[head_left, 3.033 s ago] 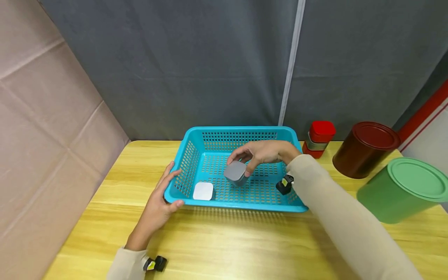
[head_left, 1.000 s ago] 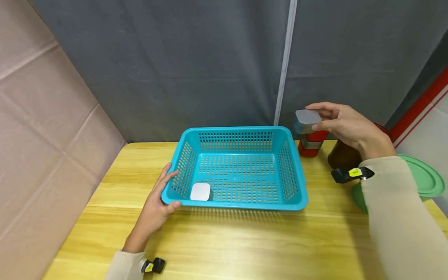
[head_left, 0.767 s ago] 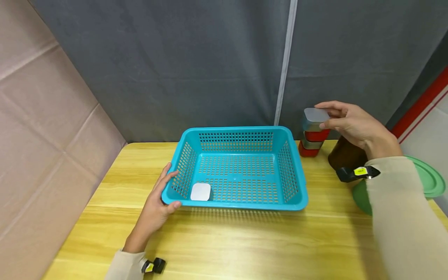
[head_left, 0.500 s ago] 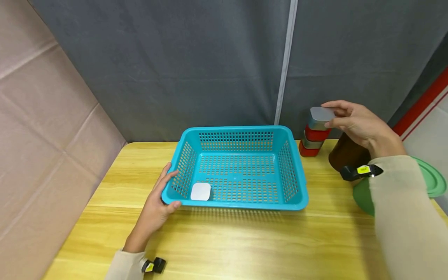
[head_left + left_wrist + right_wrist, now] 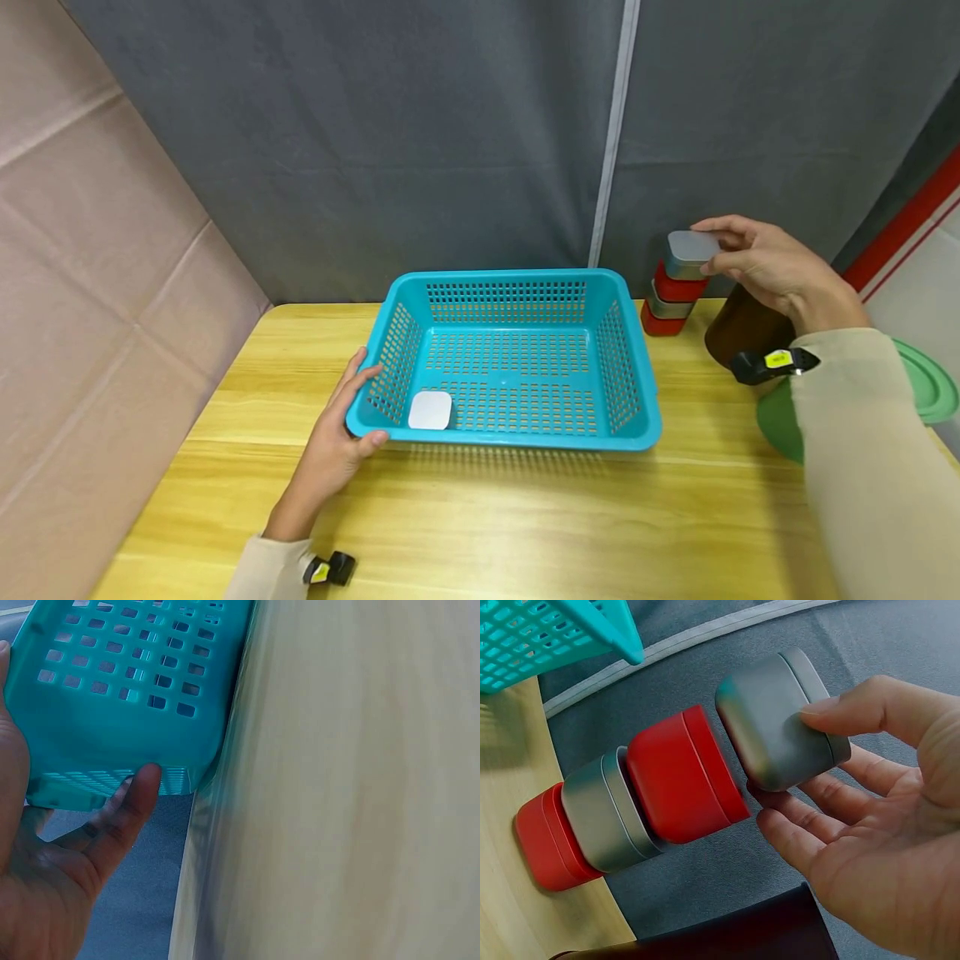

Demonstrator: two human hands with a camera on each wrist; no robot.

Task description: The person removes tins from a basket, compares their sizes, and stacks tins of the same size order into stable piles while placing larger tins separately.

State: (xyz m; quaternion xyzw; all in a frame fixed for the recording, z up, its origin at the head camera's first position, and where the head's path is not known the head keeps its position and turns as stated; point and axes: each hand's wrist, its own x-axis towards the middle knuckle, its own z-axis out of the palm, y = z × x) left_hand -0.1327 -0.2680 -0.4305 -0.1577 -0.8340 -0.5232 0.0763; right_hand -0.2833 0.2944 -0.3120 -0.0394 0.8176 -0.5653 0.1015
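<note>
In the head view my left hand [image 5: 333, 450] grips the front left corner of a turquoise plastic basket [image 5: 637, 392], thumb over the front rim and fingers over the left side. A small square tin with a pale silver top [image 5: 430, 411] sits inside that corner. My right hand [image 5: 780, 267] pinches a grey square tin [image 5: 780, 720] between thumb and fingers. It hangs slightly tilted over a leaning stack: a red tin [image 5: 682, 776] on top, a grey tin [image 5: 607, 810] in the middle, a red tin [image 5: 551, 840] at the bottom. A narrow gap shows beneath the held tin.
A dark brown canister [image 5: 738, 329] stands right of the stack, partly behind my right wrist. Behind the right sleeve is a green lidded canister [image 5: 780, 417]. A grey curtain [image 5: 420, 150] hangs along the back edge of the wooden table [image 5: 510, 525].
The grey tin has been lifted out of the basket and carried right, over the stack, by my right hand. Lately it has barely shifted. My left hand stays on the basket.
</note>
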